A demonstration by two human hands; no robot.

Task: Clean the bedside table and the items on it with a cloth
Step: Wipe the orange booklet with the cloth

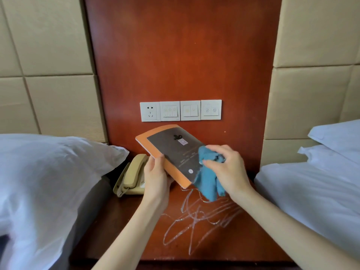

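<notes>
Two bare, sleeveless forearms; no jewellery

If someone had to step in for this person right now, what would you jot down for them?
Left hand: grip shut on the booklet, held up off the table.
Right hand: grip shut on the blue cloth, pressed to the booklet's cover.
Phone: at the table's back left, beside the pillow.
Clear hangers: piled mid-table.
Done: booklet cover is being wiped; how much is clean, cannot tell.
Left: likely finish the booklet, then phone, hangers and tabletop.
</notes>
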